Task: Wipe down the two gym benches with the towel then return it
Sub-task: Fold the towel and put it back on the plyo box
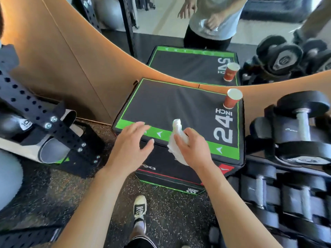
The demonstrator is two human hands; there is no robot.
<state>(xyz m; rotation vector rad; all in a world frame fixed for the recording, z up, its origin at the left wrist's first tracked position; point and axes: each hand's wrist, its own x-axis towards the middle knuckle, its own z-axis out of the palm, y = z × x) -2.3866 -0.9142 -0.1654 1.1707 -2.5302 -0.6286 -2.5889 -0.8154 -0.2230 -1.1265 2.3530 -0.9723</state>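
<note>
A crumpled white towel point(176, 138) is gripped in my right hand point(192, 147) over the near green edge of a black padded box point(170, 104) marked "24 INCH". My left hand point(129, 144) hovers open beside it, fingers spread above the box's near left edge. No gym bench shows in this view.
A red paper cup point(232, 99) stands at the box's far right corner. A dumbbell rack point(295, 149) fills the right side. A black perforated rack frame point(41, 119) and a grey ball point(9, 178) are on the left. A wall mirror point(179, 42) behind reflects me and the box.
</note>
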